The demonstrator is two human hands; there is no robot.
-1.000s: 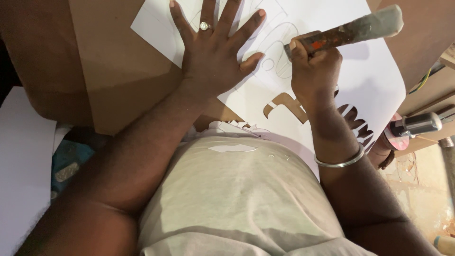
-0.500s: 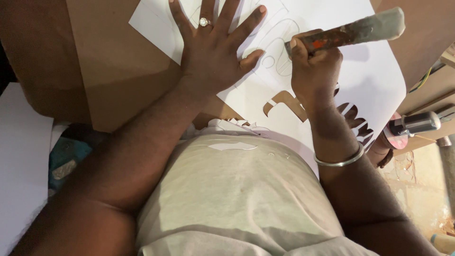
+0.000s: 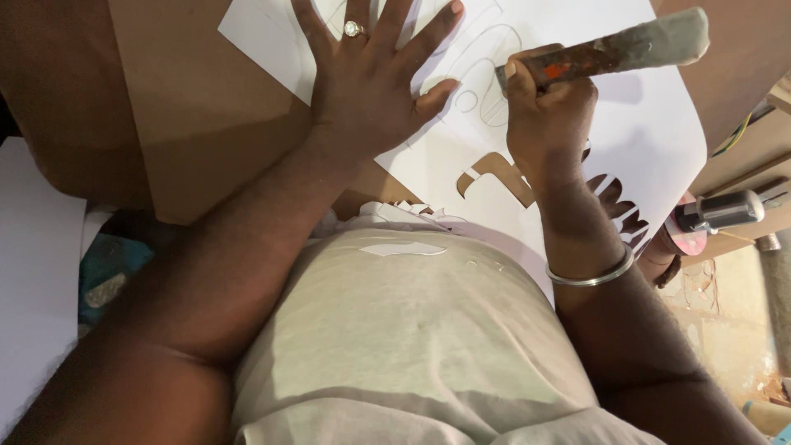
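Figure: overhead view of a person cutting shapes from a large white sheet [image 3: 643, 132] with pencilled letter outlines, laid on a flat brown board [image 3: 198, 124].

The left hand [image 3: 371, 91] lies fully spread, palm down, on the upper middle of the sheet, gripping nothing; a ring with a pale stone [image 3: 354, 29] sits on one finger. The right hand [image 3: 548, 111] is closed in a fist around a long worn cutting tool with a grey handle and an orange-stained shank [image 3: 610, 51], its working end hidden behind the fingers at the outline. A plain silver bangle [image 3: 592, 274] circles the right wrist. Below the fist, letter-shaped openings [image 3: 494, 173] already show the brown board through the sheet.

Risks, as judged: the left thumb lies near the tool end, so a slip along the line could reach it. If the flat hand eases its pressure, the sheet may shift and the cut may leave the outline. The narrow strips between openings look weak and could tear under a sideways pull.

Surroundings: the board rests on a cluttered wooden bench; a metal-bodied power tool with a reddish disc [image 3: 713, 216] lies at the right edge. Another white sheet [image 3: 33, 272] lies at the left. Light is dim and warm.
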